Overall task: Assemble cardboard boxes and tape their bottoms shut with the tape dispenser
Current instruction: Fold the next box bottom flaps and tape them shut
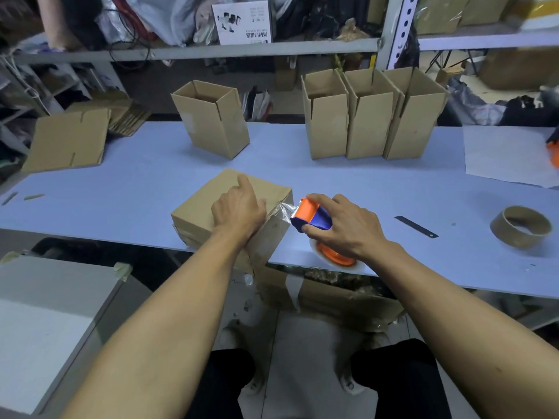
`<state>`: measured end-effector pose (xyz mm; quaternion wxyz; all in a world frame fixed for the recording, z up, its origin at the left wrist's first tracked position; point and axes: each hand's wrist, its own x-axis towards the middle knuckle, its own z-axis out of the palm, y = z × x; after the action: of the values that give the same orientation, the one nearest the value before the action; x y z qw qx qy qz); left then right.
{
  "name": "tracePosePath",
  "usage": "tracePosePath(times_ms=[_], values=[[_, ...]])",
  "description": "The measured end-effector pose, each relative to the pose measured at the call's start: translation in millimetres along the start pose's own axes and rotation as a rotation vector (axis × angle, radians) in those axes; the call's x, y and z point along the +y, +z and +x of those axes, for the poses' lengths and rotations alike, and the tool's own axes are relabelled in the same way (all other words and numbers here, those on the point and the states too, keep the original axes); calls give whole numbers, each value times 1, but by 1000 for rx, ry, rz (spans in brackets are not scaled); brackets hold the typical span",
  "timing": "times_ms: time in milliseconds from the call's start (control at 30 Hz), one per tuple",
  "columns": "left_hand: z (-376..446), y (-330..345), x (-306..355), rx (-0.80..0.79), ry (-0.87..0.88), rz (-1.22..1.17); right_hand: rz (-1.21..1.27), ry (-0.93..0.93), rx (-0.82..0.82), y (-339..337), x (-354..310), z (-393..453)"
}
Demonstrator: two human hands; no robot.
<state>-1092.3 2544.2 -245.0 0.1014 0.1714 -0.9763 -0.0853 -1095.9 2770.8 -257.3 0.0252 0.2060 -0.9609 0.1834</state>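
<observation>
A cardboard box (196, 207) lies bottom-up at the near edge of the blue table (136, 189). My left hand (239, 207) presses flat on its closed flaps, fingers spread. My right hand (344, 225) grips the orange-and-blue tape dispenser (311, 216) just right of the box. A strip of clear tape (284, 208) runs from the dispenser onto the box's right edge. The orange tape roll hub (335, 257) shows under my wrist.
One open assembled box (211, 122) stands at the back centre, three more (372, 116) in a row at the back right. Flat cardboard (66, 140) lies far left. An empty tape core (523, 226) and a black blade strip (416, 226) lie at right. Cluttered shelves stand behind.
</observation>
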Motion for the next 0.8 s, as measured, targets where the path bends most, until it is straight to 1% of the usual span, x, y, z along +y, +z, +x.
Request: tracePosePath(times_ms=[67, 100, 300, 400, 467, 533, 567, 633, 667, 700, 800], values=[[4, -5, -2, -38, -127, -53, 7, 9, 2, 0, -1, 0], [6, -5, -4, -59, -161, -45, 5, 8, -2, 0, -1, 0], [5, 5, 1, -83, -180, 53, 0, 6, 8, -1, -2, -2], [8, 0, 1, -89, -202, 16, 4, 9, 11, 0, -3, -2], [7, -5, -2, -88, -170, -92, 5, 16, 14, 0, -3, -1], [3, -13, -3, -176, -89, -214, 13, 21, 15, 1, -1, 0], [0, -17, -2, -252, -35, -231, 20, 24, 17, 1, 0, 0], [-10, -18, 2, -358, 81, -152, 30, 26, 21, 2, 2, 1], [-16, -14, 5, -349, 129, -89, 30, 27, 22, 2, 3, 1], [-22, -8, 7, -300, 152, -44, 28, 26, 24, 1, 3, 0], [-31, 5, 13, -98, 169, 39, 37, 37, 47, -4, 1, -2]])
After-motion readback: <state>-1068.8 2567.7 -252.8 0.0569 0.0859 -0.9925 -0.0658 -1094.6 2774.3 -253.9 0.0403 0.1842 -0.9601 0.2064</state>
